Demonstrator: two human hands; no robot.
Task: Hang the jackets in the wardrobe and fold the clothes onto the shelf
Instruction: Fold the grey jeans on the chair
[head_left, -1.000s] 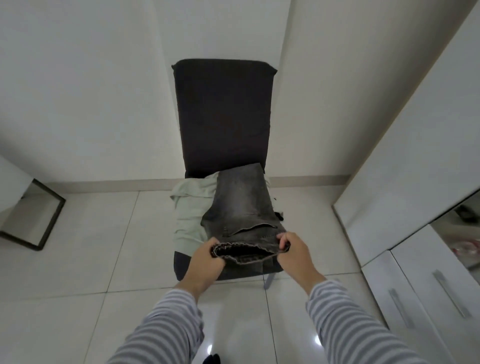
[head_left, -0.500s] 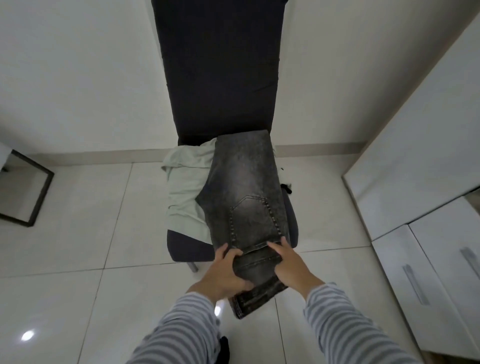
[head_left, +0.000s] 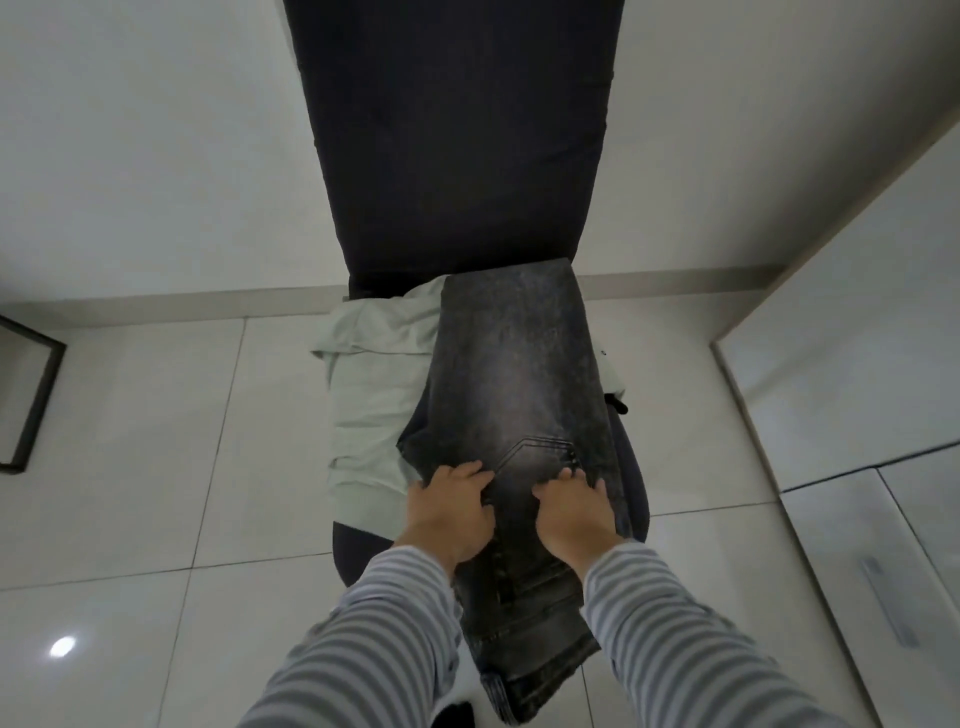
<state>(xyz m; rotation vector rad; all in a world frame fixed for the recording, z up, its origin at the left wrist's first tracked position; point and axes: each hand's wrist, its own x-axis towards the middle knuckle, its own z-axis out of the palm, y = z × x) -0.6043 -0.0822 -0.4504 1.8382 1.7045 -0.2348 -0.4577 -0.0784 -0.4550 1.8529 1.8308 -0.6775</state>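
Dark grey washed jeans (head_left: 514, 374) lie lengthwise on the seat of a black chair (head_left: 457, 135). Their waist end hangs over the seat's front edge toward me. My left hand (head_left: 449, 512) sits on the jeans near their left edge, its bent fingers and thumb pinching the denim. My right hand (head_left: 571, 514) is beside it, just below the back pocket, with its fingers curled into the fabric. A pale green garment (head_left: 369, 395) lies under the jeans on the left half of the seat.
White wardrobe doors and drawer fronts with metal handles (head_left: 857, 467) stand at the right. A black-framed mirror (head_left: 31, 395) leans at the left wall. Glossy white floor tiles (head_left: 156, 467) surround the chair.
The view has come closer to the chair. My hands left the waistband and moved up the jeans toward the pocket. The waist end now hangs lower over the seat's front edge.
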